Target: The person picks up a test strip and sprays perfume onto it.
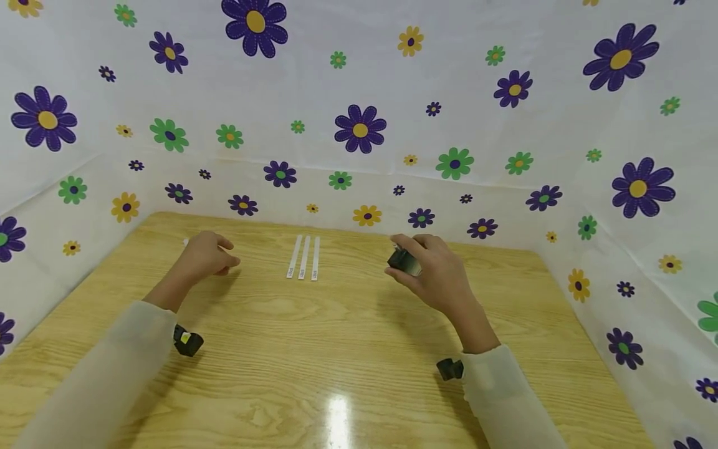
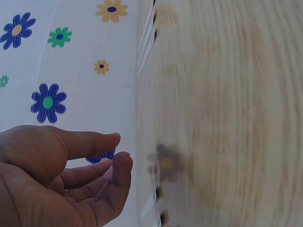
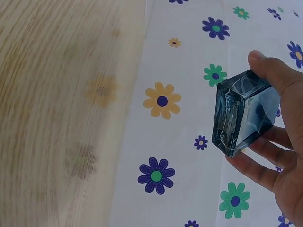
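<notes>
My right hand (image 1: 440, 274) holds a glass perfume bottle (image 3: 246, 111) above the table, thumb on one side and fingers on the other. The bottle is thick, angular, clear blue glass, and looks dark in the head view. My left hand (image 1: 205, 254) hovers over the back left of the table with fingers loosely bent; in the left wrist view a gap shows between thumb and fingertips, with nothing held. Three narrow white paper strips (image 1: 303, 257) lie side by side between the hands, small print at their near ends.
The wooden table (image 1: 314, 349) meets a white flowered cloth (image 1: 381, 75) at its back and sides. A white tip (image 1: 186, 241) shows just behind the left hand; in the left wrist view more white strips (image 2: 149, 204) lie at the bottom. Small black cameras hang at both wrists.
</notes>
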A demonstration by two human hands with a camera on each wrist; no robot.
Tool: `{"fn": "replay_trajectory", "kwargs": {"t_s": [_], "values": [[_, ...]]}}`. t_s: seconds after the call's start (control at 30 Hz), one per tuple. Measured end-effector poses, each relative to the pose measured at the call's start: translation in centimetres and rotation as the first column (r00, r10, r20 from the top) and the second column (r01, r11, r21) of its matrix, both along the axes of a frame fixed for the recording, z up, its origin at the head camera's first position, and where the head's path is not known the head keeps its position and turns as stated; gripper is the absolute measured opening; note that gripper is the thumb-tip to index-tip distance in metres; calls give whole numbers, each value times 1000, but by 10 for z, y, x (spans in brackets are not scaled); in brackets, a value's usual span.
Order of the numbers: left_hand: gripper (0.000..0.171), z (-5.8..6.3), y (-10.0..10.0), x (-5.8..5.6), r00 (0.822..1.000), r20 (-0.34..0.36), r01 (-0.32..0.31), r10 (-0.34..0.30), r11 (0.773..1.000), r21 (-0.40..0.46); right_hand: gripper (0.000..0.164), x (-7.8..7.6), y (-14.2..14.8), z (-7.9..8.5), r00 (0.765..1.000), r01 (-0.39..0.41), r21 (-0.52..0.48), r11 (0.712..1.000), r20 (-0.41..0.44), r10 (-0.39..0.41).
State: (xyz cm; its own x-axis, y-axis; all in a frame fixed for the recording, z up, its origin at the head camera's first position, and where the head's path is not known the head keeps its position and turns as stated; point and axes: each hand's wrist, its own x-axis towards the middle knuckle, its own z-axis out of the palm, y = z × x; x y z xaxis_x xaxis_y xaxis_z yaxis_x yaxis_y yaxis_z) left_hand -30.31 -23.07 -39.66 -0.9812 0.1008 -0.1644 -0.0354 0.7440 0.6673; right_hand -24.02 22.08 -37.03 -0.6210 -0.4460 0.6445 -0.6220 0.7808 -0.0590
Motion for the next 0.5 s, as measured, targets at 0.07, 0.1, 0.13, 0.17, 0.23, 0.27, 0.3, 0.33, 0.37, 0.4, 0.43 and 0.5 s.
{"fn": "replay_trajectory", "kwargs": {"t_s": [0.07,0.1,0.13,0.17,0.23,0.27,0.3,0.33,0.37,0.4,0.43,0.5], "values": [[56,-1,-9,2,1000,9,-13,13,1000,8,61,0,0,0,1000,-1,-1,1000,0,1],[57,-1,-14,2,1000,14,-17,17,1000,10,61,0,-1,1,1000,-3,-2,1000,0,3],[58,-1,-18,3,1000,17,-20,20,1000,13,61,0,-1,1,1000,-3,-3,1000,2,3],[58,-2,-22,3,999,21,-25,24,1000,17,62,0,-1,2,1000,-4,-4,1000,2,4],[59,-2,-29,4,999,27,-37,36,999,23,62,0,-1,2,1000,-5,-6,1000,3,5],[59,-2,-32,4,999,28,-43,43,999,24,62,0,-1,3,1000,-6,-8,1000,3,6],[59,-2,-34,5,998,30,-50,49,998,29,62,0,-1,3,1000,-7,-7,1000,2,7],[58,-3,-36,5,998,35,-60,59,997,40,62,0,0,2,1000,-7,-6,1000,1,7],[58,-4,-37,5,997,40,-69,66,996,53,62,0,0,2,1000,-8,-7,1000,-1,8],[57,-4,-39,5,996,45,-75,73,995,63,62,0,0,2,1000,-7,-7,1000,-2,7],[56,-5,-40,5,996,51,-82,79,994,73,62,0,1,2,1000,-7,-9,1000,-3,7],[56,-8,-43,4,993,68,-100,93,989,109,63,0,2,1,1000,-6,-8,1000,-6,6]]}}
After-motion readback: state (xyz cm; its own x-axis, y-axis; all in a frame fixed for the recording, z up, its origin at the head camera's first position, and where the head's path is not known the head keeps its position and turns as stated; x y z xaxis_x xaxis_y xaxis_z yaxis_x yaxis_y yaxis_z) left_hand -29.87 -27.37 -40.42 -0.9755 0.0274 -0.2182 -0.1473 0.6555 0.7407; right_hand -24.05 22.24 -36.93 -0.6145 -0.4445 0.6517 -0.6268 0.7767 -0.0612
